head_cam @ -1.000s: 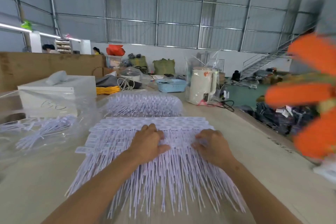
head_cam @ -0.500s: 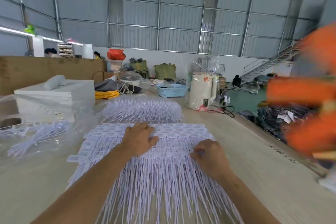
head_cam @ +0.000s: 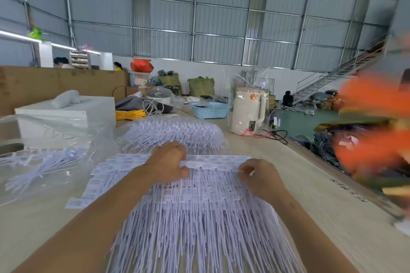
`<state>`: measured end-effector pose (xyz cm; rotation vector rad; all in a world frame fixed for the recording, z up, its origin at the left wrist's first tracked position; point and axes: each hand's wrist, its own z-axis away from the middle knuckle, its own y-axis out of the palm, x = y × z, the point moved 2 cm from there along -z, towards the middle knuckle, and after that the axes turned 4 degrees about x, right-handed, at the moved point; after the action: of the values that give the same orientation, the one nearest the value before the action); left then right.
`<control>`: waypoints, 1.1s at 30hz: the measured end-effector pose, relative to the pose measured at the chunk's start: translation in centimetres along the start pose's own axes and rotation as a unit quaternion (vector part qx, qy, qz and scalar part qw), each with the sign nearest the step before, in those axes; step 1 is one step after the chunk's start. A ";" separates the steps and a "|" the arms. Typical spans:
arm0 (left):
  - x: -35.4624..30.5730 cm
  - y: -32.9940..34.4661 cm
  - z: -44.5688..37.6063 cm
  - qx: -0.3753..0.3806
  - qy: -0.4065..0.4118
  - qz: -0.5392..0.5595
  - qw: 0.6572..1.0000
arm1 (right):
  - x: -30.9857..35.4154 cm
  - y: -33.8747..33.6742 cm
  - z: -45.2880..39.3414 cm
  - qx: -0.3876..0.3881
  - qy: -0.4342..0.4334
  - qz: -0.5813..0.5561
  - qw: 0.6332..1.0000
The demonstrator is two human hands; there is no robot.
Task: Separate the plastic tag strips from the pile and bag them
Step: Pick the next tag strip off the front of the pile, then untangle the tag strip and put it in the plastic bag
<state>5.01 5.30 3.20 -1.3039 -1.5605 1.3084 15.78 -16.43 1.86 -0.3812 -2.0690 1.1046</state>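
A wide pile of white plastic tag strips (head_cam: 195, 217) lies on the wooden table, label ends away from me, thin tails fanning towards me. My left hand (head_cam: 169, 165) grips the label end of a strip near the pile's far middle. My right hand (head_cam: 258, 176) pinches the same row of labels further right. Behind the pile sits a clear bag full of tag strips (head_cam: 177, 133). Another clear bag (head_cam: 44, 162) with loose strips lies at the left.
A white box (head_cam: 66, 115) stands at the back left; a cream kettle (head_cam: 247, 113) in plastic, a blue basket (head_cam: 209, 109) and yellow cable (head_cam: 129, 114) stand behind. A blurred orange thing (head_cam: 375, 137) is at the right. The table edge (head_cam: 332, 168) runs diagonally there.
Both hands moved away from me up the pile to its label row. My fingers went from pressing on the strips to gripping and pinching the label ends.
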 end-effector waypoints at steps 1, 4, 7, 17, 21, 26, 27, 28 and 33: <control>0.0 -0.6 -0.1 -0.006 0.007 0.048 0.999 | -0.2 0.3 -0.3 -0.023 0.006 -0.015 1.000; -0.2 -2.8 0.0 0.024 0.013 0.153 0.988 | -0.8 1.2 -1.2 -0.034 0.013 0.006 0.999; -0.6 -4.6 0.6 0.025 0.031 0.148 0.988 | -0.9 1.8 -1.5 -0.006 0.033 -0.009 0.999; -1.5 -4.6 1.5 0.032 0.013 0.047 0.998 | -0.2 -1.4 -2.4 -0.160 -0.066 0.000 0.985; 0.4 -1.9 2.0 0.154 -0.008 0.062 0.986 | 0.3 -1.2 -1.9 0.046 -0.056 -0.102 0.992; 1.1 -1.9 2.7 0.247 -0.050 0.043 0.967 | -0.3 -0.1 0.2 0.116 -0.045 -0.351 0.928; 0.4 -2.3 2.6 0.225 -0.046 0.012 0.973 | -0.2 0.1 0.4 0.107 -0.042 -0.367 0.923; -0.6 -2.7 2.4 0.183 -0.032 0.014 0.983 | 0.0 0.2 0.4 0.101 -0.037 -0.374 0.921; -6.8 -1.8 1.1 0.075 0.080 0.260 0.959 | 2.0 -0.2 0.0 0.089 -0.032 -0.451 0.888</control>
<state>5.20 -1.52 5.25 -1.7436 -1.0159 1.5514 14.44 -15.47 2.95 0.6705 -1.8222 0.6991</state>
